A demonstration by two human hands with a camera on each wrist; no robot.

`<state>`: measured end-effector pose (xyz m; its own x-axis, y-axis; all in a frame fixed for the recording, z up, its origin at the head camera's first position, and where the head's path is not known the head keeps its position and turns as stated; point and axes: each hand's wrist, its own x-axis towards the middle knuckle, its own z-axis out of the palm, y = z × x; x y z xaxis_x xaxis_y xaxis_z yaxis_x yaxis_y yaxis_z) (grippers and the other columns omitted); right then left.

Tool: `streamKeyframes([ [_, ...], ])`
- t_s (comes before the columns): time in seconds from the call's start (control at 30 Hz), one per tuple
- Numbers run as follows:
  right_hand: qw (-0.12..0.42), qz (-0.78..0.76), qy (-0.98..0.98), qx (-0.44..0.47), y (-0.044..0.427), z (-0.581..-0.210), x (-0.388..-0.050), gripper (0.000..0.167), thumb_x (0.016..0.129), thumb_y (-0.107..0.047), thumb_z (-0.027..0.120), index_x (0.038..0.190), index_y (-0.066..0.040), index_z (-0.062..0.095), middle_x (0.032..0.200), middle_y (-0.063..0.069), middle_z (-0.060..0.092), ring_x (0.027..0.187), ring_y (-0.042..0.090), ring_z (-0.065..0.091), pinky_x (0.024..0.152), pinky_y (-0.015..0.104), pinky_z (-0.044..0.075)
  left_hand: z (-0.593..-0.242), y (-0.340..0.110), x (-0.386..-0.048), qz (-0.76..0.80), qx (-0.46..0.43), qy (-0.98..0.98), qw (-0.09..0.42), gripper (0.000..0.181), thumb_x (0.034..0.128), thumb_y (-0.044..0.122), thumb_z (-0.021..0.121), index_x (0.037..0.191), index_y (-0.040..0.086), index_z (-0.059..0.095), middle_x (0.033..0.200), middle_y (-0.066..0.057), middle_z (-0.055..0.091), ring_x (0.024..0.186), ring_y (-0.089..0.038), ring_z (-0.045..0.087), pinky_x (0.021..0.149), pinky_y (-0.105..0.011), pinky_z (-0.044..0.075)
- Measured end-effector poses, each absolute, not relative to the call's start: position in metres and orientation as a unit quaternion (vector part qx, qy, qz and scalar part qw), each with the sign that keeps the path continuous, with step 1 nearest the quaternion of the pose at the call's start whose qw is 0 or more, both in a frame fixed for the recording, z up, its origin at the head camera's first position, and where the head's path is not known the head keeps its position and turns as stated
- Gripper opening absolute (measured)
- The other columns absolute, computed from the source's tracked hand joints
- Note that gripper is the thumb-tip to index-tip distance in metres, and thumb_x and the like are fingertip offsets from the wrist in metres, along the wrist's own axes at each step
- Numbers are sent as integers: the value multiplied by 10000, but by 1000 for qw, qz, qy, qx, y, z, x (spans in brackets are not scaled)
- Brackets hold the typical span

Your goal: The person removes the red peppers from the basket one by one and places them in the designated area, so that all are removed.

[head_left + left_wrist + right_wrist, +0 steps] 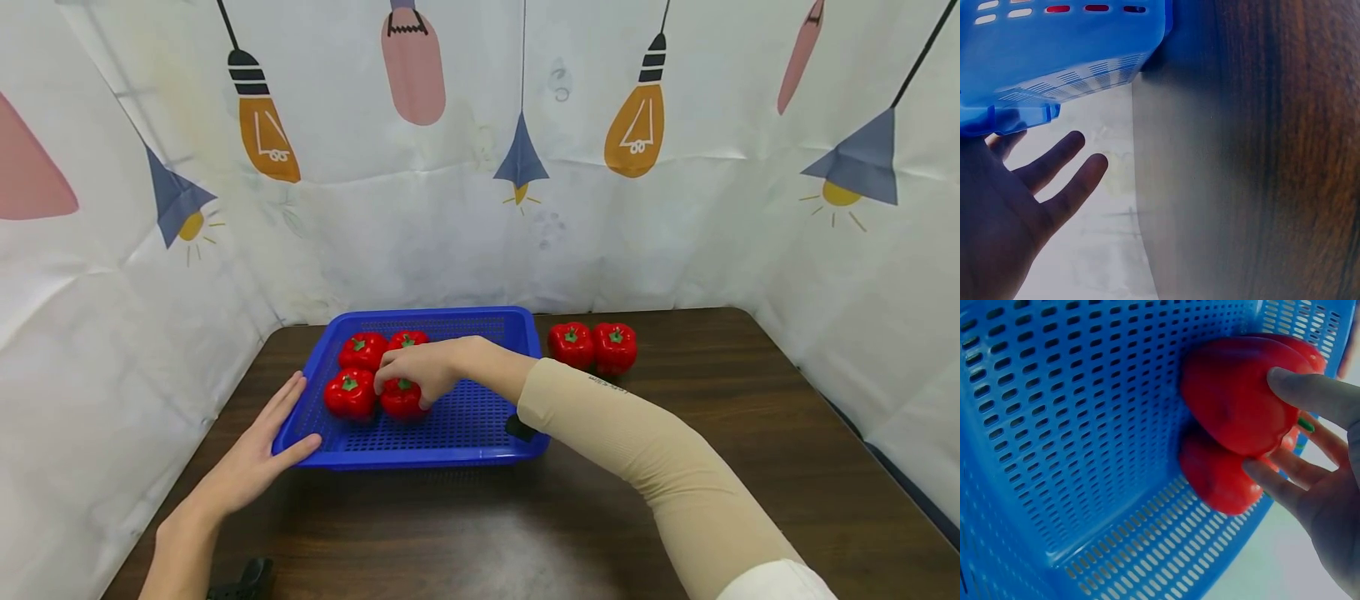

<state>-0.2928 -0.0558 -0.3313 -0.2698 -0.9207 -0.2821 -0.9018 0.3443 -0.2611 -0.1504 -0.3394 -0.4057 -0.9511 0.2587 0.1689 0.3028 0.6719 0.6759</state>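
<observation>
A blue perforated plastic basket sits on the table with several red bell peppers grouped in its left part. My right hand reaches down into it and holds the front pepper of the second column. In the right wrist view, the thumb lies on one side of that pepper and the fingers on the other. Just left of it is another pepper, with a further one behind. My left hand, fingers spread and straight, rests against the basket's left rim; in the left wrist view, the rim partly hides it.
Two more red bell peppers stand side by side on the dark wooden table, right of the basket. A black object lies at the front left edge. White printed cloth walls in the back and sides.
</observation>
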Motion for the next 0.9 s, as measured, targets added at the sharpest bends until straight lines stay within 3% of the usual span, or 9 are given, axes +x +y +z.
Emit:
streamKeyframes([
  [0.9, 202, -46, 778, -593, -8, -299, -279, 642, 866, 78, 665, 1447, -172, 553, 1553, 13, 405, 1343, 133, 418, 858, 214, 504, -406, -340, -151, -376, -158, -912, 32, 858, 991, 252, 663, 1665, 165, 140, 1718, -98, 31, 1520, -500, 65, 1052, -820, 165],
])
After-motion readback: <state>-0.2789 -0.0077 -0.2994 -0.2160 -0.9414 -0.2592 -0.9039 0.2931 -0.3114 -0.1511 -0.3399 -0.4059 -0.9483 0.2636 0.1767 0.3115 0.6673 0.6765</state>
